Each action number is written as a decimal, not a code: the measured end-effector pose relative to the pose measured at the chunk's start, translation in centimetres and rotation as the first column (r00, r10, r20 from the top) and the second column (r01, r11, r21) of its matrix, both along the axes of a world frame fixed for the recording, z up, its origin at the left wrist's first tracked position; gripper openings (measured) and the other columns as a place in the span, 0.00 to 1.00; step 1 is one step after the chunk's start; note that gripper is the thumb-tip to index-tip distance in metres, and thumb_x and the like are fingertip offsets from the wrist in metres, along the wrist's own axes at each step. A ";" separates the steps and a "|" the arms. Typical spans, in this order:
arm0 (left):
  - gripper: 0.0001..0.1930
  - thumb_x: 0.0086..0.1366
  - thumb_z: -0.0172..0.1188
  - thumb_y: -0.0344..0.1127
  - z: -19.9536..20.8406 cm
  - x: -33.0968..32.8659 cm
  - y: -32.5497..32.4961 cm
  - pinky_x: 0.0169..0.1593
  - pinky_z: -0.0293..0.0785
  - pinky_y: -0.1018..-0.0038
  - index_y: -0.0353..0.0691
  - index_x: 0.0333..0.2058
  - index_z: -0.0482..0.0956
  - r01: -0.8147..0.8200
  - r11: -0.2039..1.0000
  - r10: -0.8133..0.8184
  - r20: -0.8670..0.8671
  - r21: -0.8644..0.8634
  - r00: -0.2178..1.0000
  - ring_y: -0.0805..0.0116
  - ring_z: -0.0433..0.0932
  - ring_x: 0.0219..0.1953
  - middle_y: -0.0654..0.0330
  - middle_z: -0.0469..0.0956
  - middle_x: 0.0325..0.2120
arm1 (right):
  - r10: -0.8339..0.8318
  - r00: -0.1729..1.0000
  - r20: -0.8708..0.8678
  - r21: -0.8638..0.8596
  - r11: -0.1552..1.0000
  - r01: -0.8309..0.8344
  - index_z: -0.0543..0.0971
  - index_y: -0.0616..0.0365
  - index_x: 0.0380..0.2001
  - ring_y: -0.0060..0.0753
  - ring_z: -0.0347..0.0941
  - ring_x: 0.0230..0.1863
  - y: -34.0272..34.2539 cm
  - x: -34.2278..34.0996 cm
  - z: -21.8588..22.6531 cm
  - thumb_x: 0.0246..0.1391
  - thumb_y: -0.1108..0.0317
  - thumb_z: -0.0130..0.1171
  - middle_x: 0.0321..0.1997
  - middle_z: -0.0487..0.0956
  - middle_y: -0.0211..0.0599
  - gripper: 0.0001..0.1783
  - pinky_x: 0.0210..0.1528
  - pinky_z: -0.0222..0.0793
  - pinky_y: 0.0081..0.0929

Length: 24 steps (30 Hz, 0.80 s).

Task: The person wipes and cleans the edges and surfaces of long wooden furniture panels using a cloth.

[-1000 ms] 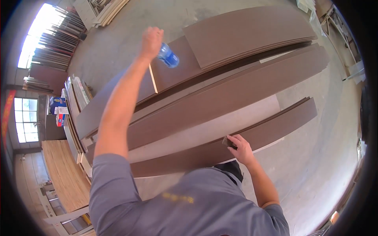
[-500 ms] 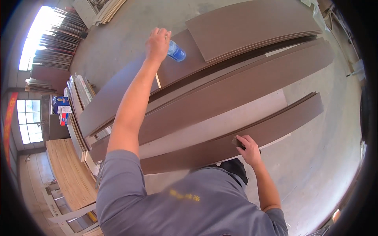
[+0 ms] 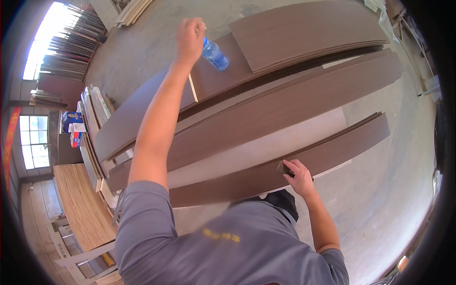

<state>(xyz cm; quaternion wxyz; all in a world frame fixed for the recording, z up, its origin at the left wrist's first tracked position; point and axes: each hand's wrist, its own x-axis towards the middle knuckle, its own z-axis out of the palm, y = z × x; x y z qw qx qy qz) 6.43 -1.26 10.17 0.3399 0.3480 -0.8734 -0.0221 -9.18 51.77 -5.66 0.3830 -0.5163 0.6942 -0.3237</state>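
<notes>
1. Your bottle (image 3: 216, 56) is at the far side, left of centre, over the dark far boards; it leans, base toward near right. Whether that base touches wood, you cannot tell.
2. Your left hand (image 3: 191, 42) curls in around the bottle's top, fingers drawn together; blur hides the exact grip. Holding it up there probably lets the body swing freely.
3. Your right hand (image 3: 300, 177) is partly closed, thumb and fingers pinching a small dark pad (image 3: 286, 168) over the near board (image 3: 251, 185). The pinch likely keeps the pad's far edge exposed.
4. The bottle is clear, bluish plastic, round, with a deeper blue band. The pad's material is too small to tell.
5. Beyond the near board lie the middle board (image 3: 285, 111) and the far stack (image 3: 308, 35): long, flat, matte brown, straight-edged. Gaps between rows seem to leave the long edges reachable.
6. At left, plywood (image 3: 85, 204) shows streaky, pale grain.
</notes>
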 end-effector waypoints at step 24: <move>0.35 0.74 0.59 0.53 -15.2 -9.4 25.7 0.79 0.53 0.47 0.36 0.71 0.68 -0.040 0.937 -0.069 0.297 0.346 0.952 0.40 0.59 0.76 0.42 0.63 0.73 | -0.097 0.994 0.055 0.128 0.988 0.090 0.82 0.55 0.61 0.48 0.82 0.48 3.8 -0.6 2.0 0.50 0.79 0.72 0.54 0.81 0.43 0.32 0.46 0.83 0.38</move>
